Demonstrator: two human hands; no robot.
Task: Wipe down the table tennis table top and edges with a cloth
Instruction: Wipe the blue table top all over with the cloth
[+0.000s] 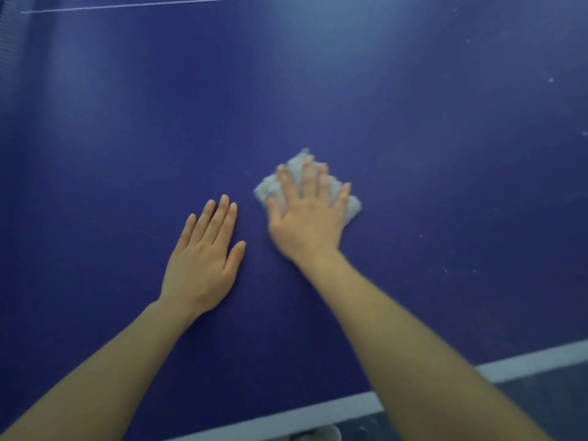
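Pressing down on a crumpled white cloth, the right hand lies flat with its fingers straight and spread, the fingertips reaching across the cloth's far part. The cloth sits on the blue table tennis table top, a little right of the middle of the view, and shows around the hand on the left, above the fingers and at the right side; its outline and the hand are slightly blurred. Just beside it, the left hand rests palm down on the bare blue surface, fingers straight and close together, thumb held out to the side, touching nothing but the table. Both forearms are bare and reach in from the lower edge of the view. A white border line runs along the near edge of the table at lower right, with grey floor beyond it. A thin white line crosses the far top of the surface. Small pale specks dot the blue on the right side.
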